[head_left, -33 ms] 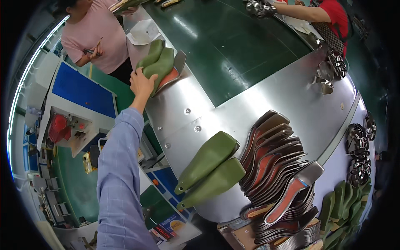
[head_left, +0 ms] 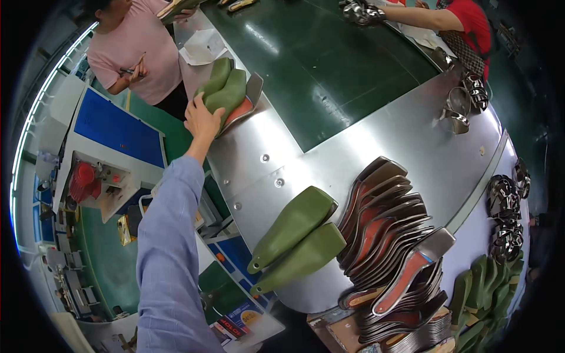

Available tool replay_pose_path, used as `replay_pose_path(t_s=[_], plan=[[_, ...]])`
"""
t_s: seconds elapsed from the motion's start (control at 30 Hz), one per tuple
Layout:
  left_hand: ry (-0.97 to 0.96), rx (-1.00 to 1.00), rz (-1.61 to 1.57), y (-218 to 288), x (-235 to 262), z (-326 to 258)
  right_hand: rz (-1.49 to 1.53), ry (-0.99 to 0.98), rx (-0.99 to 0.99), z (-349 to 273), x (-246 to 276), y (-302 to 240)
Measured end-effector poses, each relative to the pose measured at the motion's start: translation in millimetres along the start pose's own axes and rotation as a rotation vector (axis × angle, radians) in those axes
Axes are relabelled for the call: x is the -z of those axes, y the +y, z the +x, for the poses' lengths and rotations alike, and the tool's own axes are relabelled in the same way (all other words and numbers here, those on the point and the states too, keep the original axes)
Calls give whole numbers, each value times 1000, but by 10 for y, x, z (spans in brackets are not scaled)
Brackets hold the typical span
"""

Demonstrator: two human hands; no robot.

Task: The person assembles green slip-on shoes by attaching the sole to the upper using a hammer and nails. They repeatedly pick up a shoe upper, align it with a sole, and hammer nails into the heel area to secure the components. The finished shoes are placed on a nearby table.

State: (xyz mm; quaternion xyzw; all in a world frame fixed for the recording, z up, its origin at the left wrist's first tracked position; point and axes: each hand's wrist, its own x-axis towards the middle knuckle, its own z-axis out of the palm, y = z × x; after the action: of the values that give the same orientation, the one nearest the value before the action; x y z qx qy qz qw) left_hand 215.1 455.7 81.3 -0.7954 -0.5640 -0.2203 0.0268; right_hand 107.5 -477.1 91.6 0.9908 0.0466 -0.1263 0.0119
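Observation:
My left hand point(head_left: 203, 122), in a light blue sleeve, reaches to the far left of the metal table. Its fingers and thumb grip the near end of a green shoe last point(head_left: 226, 94). A second green shoe last point(head_left: 219, 73) lies against it on the far side. Beside and partly beneath them is a shoe sole point(head_left: 242, 109) with a reddish inner face and a raised heel. My right hand is out of view. Nearer to me, two more green shoe lasts point(head_left: 297, 226) lie next to a long overlapping row of heeled soles point(head_left: 382, 217).
The metal table point(head_left: 259, 194) borders a dark green surface point(head_left: 318, 70). A person in pink point(head_left: 138, 53) stands far left; another, in red point(head_left: 474, 26), far right. Shiny strappy shoe uppers point(head_left: 503, 200) and a pile of green lasts point(head_left: 477, 288) lie right. A blue-topped bench point(head_left: 118, 126) stands left.
My left hand and the lasts at it appear shifted very slightly right. At the far right, the other person's arm with the shiny uppers has moved a little left.

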Motion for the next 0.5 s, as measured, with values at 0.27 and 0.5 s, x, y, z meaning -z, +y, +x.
replay_pose_path(t_s=[0.27, 0.5], plan=[[-527, -555, -335, 705, 1814, -2076, 126, -95, -66, -219, 83, -106], [-531, -344, -349, 325, 1753, -3395, 272, -119, -121, -267, -66, -143]])
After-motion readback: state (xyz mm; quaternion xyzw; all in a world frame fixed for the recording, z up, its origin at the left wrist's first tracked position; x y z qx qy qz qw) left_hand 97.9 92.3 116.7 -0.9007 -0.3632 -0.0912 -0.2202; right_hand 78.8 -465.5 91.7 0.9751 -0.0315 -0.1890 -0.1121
